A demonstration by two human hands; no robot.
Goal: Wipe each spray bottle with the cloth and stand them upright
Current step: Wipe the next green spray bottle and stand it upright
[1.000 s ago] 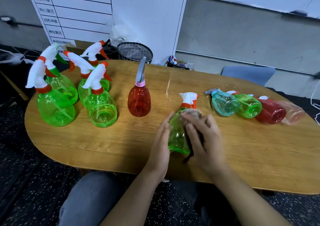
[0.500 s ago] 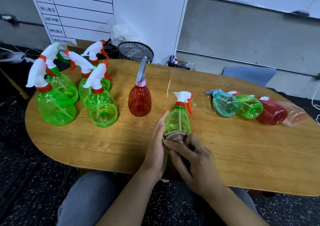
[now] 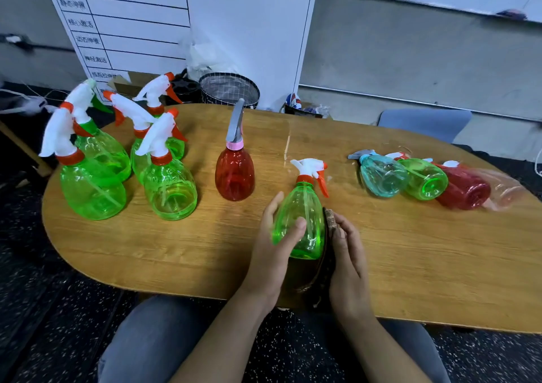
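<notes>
A: What are the fingers doing?
B: The left hand (image 3: 274,245) curls thumb and fingers round a green spray bottle (image 3: 302,221), upright near the front edge of the wooden counter (image 3: 410,250). The right hand (image 3: 347,250) presses a dark cloth (image 3: 328,253) flat against the bottle's side.
A: And around them?
B: Five green bottles (image 3: 170,186) and a red bottle (image 3: 234,171) stand to the left; four bottles (image 3: 425,177) lie on their sides to the right. Behind: a whiteboard (image 3: 181,22) on a grey wall, a mesh basket (image 3: 230,89), a blue chair (image 3: 425,121), speckled floor.
A: Anything unclear?
B: The cloth is mostly hidden; the farthest lying bottle is blurred.
</notes>
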